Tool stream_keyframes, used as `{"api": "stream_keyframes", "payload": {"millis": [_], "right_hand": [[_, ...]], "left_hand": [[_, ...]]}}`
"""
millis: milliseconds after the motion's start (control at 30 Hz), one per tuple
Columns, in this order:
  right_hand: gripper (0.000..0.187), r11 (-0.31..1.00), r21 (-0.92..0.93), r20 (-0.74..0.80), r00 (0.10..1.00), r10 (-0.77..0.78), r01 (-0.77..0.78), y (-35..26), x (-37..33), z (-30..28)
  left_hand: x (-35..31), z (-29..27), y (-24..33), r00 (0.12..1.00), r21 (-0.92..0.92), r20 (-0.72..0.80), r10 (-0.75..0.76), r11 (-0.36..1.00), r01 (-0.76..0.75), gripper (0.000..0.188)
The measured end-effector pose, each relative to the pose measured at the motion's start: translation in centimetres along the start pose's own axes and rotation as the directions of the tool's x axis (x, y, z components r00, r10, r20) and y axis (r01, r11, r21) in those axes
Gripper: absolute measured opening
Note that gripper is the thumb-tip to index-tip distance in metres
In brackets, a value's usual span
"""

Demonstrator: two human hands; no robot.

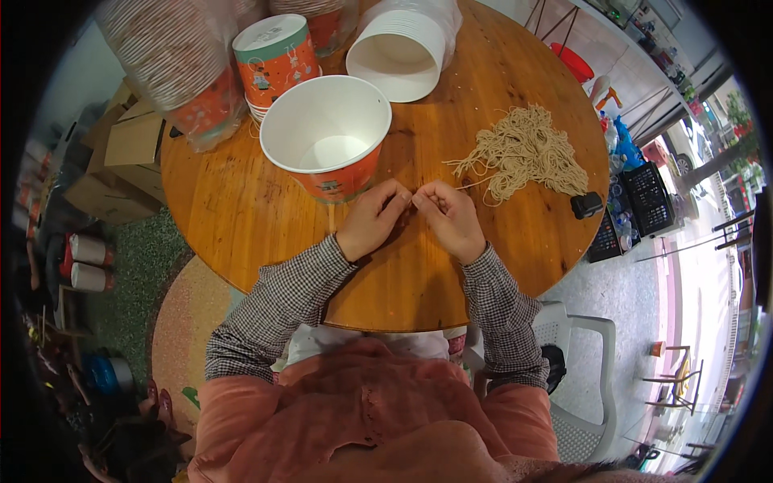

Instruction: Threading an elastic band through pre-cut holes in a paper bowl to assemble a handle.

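My left hand [373,219] and my right hand [452,222] meet over the table's near part, fingertips of both pinched closely together. Whatever is between those fingers is too small to make out. Just beyond my left hand stands an upright open paper bucket [326,121], white inside with an orange printed outside. A loose heap of beige string [527,157] lies to the right of my right hand, with a few strands trailing toward it.
Behind the bucket stand an upturned orange-and-green bucket [278,64], a bagged bucket stack [173,64] and white nested buckets [394,60] on their side. A small black object [586,205] sits at the right edge of the round wooden table [241,233]. A plastic chair [592,362] is at lower right.
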State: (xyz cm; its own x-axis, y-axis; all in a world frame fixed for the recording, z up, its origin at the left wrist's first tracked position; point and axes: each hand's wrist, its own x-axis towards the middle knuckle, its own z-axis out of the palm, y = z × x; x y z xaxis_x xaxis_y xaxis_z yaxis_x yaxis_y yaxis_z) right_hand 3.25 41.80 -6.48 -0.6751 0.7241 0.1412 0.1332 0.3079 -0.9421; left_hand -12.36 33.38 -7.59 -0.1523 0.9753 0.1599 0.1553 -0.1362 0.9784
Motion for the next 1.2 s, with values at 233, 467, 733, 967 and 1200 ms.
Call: {"api": "stream_keyframes", "payload": {"millis": [233, 467, 733, 967, 1200], "right_hand": [[0.011, 0.996, 0.086, 0.047, 0.999, -0.017, 0.013, 0.0, 0.1, -0.2], [0.007, 0.985, -0.122, -0.064, 0.990, -0.128, 0.120, -1.2, -0.6, 0.1], [0.005, 0.989, -0.052, -0.092, 0.986, -0.141, 0.137, 0.6, -0.2, 0.2], [0.008, 0.895, 0.419, 0.153, 0.984, 0.094, -0.150, 0.7, 0.1, -1.7], [0.008, 0.810, 0.585, -0.091, 0.989, 0.113, -0.038, 1.0, 0.3, -2.8]], "left_hand": [[-0.2, 0.1, -0.6, 0.989, 0.163, -0.093, 0.115, 0.982, -0.098, 0.010], [-0.6, 0.2, 0.3, 0.975, 0.293, -0.116, 0.190, 0.945, -0.149, 0.007], [-0.7, 1.0, 1.2, 0.895, 0.480, -0.147, 0.421, 0.822, -0.308, 0.005], [-1.0, 1.5, 3.0, 0.690, 0.806, 0.076, 0.720, 0.363, -0.468, 0.018], [0.9, -0.4, 9.3, 0.853, 0.968, -0.155, 0.498, 0.247, 0.032, 0.037]]}}
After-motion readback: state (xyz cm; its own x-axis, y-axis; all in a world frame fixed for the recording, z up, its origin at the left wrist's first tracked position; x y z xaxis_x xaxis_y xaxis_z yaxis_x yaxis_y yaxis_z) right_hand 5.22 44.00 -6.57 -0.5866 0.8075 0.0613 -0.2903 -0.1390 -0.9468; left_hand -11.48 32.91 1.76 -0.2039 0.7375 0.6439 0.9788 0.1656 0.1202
